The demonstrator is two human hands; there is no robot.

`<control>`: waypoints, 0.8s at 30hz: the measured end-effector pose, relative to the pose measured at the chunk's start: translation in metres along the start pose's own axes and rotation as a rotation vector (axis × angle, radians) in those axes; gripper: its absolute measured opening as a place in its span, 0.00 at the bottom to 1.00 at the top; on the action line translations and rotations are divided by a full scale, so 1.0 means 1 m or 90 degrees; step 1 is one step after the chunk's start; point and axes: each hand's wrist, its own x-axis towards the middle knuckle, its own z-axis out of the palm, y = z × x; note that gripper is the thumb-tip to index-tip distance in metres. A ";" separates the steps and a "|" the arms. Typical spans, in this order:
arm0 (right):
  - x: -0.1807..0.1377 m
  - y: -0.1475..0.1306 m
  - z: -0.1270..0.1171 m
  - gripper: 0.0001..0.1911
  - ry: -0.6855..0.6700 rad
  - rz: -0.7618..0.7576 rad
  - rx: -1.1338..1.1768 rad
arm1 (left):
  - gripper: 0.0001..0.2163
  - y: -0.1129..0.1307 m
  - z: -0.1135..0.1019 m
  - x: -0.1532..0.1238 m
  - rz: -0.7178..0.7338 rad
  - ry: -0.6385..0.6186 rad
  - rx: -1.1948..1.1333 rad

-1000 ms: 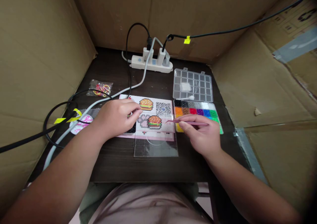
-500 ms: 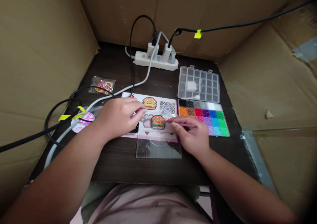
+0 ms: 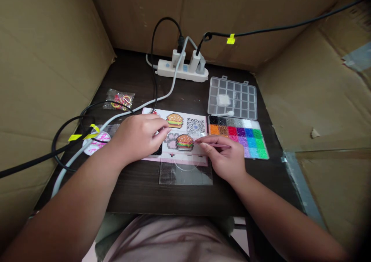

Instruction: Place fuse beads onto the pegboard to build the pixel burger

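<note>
Pink tweezers are gripped in my right hand, their tips at the right edge of a burger made of small beads. That burger sits on a clear pegboard laid partly over a printed pattern sheet. My left hand hovers over the sheet's left side, its thumb and fingertips pinched together near the printed burger. Whatever lies in that pinch is too small to make out. Below this hand, a container of black beads is mostly hidden.
Right of the sheet lies a sorted bead box with its lid folded back. A power strip stands behind. Cables cross the left side, near a bag of coloured bands. Cardboard walls surround the table.
Both hands stay almost still, and the tweezer tips remain at the bead burger's right edge. The whole view has shifted very slightly.
</note>
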 end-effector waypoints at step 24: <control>0.000 -0.001 -0.001 0.04 -0.002 -0.013 -0.012 | 0.12 -0.001 0.000 0.000 -0.004 0.000 0.005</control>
